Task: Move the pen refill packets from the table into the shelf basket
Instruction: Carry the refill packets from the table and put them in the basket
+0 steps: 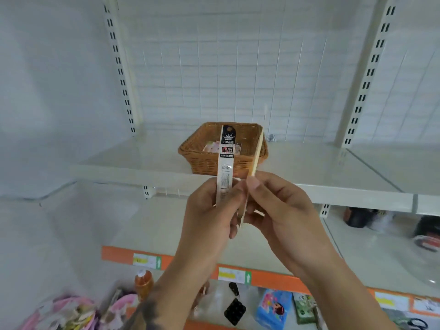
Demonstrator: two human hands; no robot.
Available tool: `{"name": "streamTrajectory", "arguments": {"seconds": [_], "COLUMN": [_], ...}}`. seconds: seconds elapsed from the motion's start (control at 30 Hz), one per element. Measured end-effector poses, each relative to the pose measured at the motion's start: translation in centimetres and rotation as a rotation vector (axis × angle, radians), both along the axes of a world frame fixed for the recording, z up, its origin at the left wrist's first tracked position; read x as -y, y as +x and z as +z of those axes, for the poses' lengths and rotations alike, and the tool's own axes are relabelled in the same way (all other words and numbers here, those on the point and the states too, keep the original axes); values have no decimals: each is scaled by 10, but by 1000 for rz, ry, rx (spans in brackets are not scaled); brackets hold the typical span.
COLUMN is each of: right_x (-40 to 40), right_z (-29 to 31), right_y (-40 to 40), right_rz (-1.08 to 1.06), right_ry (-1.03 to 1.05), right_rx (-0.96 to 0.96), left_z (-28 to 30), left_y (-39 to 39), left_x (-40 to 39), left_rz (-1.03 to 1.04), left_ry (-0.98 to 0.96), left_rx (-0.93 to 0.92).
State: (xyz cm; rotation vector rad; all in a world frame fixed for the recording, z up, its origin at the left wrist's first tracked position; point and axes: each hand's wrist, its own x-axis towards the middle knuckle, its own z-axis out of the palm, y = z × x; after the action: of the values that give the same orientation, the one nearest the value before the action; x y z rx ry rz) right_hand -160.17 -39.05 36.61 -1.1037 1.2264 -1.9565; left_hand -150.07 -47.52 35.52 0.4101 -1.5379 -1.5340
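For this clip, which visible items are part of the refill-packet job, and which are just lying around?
Job items:
- refill packet in the left hand
- second packet, edge-on, in the right hand
- wicker basket on the shelf

Lying about:
- orange bottle
- blue pack
- black tray
- pink pouches

Two refill packets up in front of the basket, both roughly upright. First packet (225,163): long narrow strip, face-on, black header w/ crown logo and hang hole at top, pale printed body below, lower end gripped in the left hand (209,210). Second packet (258,152): edge-on, thin tan sliver, tilted slightly right, pinched by the right hand (273,210). Wicker basket (190,148) sits on the white shelf behind, brown weave, w/ pinkish packets (210,146) already lying inside.
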Motion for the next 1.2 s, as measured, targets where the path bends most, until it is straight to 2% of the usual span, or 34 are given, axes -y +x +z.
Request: {"name": "streamTrajectory", "arguments": {"seconds": [0.3,0.4,0.6,0.7,0.87,0.93,1.0,1.07,1.13,1.2], "right_x": [39,55,103,134,174,182,186,185,182,175], "right_z": [71,90,117,116,102,101,101,102,103,106], "right_y": [4,-3,-43,-61,-74,-71,-67,-63,-60,-59], "right_rz": [-28,-115,-388,-443,-568,-526,-493,-516,-589,-652], "right_ry": [7,70,358,611,1123,1253,1346,1362,1270,1152], "right_rx": [-228,-284,-316,-367,-998,-1127,-1179,-1239,-1309,-1272], "left_z": [53,70,96,100,99,99,99,98,98,98], "left_y": [-3,-13,-21,-23,-29,-29,-29,-29,-27,-26], "left_x": [73,91,125,140,154,156,157,159,159,159], "left_rz": [-84,-78,-124,-128,-171,-184,-194,-200,-199,-191], "left_ry": [-102,-87,57,56,75,81,94,96,87,76], "left_rx": [-58,-11,53,53,65,67,65,61,61,68]}}
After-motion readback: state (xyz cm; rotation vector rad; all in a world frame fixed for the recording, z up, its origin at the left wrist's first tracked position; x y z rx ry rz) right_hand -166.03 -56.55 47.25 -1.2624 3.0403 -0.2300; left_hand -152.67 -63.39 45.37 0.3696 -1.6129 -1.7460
